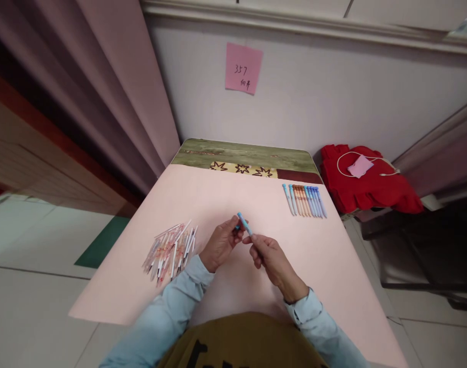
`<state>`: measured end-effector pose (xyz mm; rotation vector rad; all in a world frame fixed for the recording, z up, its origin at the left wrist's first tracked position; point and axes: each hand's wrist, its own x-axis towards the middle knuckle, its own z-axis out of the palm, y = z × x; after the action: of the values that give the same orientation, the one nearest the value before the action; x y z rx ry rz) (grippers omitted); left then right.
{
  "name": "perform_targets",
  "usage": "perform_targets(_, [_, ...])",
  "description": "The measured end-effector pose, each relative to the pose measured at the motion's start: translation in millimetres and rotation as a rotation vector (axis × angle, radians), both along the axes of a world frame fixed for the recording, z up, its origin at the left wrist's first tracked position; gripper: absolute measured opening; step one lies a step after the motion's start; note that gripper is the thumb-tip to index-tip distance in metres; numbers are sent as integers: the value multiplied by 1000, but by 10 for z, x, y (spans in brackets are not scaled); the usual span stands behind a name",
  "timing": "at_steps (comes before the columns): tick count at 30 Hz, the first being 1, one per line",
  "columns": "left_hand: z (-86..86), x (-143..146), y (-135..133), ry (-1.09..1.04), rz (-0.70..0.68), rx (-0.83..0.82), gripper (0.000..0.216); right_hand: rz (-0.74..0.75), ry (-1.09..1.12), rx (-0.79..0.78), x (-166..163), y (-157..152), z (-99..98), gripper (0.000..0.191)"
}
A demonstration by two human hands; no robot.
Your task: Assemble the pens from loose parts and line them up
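Observation:
Over the middle of the pink table [141,245], both of my hands grip one light blue pen [243,223]. My left hand [221,244] pinches its upper part with closed fingers. My right hand [270,258] grips its lower end, fingers curled. A loose pile of several pens and refills [171,251] lies left of my left hand. At the table's far right, a neat row of several blue and orange pens [304,200] lies side by side.
A green patterned cloth [244,156] shows at the table's far end by the wall. A pink note [243,68] sticks to the wall. To the right, a red cloth [367,189] holds a white cable and a pink slip. Curtains hang left.

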<state>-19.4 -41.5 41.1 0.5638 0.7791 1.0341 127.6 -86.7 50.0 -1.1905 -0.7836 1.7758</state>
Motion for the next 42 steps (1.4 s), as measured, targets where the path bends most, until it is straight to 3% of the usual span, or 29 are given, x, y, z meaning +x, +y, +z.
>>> perform_targets(4, [6, -14, -42, -29, -139, -28, 35, 30, 121, -36, 2, 2, -4, 43])
perform_targets(8, [-41, -29, -33, 0, -131, -21, 27, 64, 238, -85, 20, -11, 7, 42])
perform_targets(12, [-71, -37, -33, 32, -145, 9, 28, 85, 169, -58, 33, -9, 36, 42])
perform_targets(18, [-93, 0, -56, 148, -59, 35, 33, 15, 29, -50, 20, 28, -17, 50])
perform_targets(25, [-112, 87, -43, 254, 85, 70, 27, -93, -93, 132, -31, 45, -88, 40])
perform_targets(32, [-133, 92, -38, 228, 79, 44, 26, 5, -133, -4, -2, 62, -168, 59])
perform_targets(39, [-156, 112, -18, 234, 172, 26, 26, -174, -176, 135, -27, 105, -191, 39])
perform_targets(42, [-144, 114, -2, 218, 170, 23, 26, -204, -199, 144, -44, 105, -193, 39])
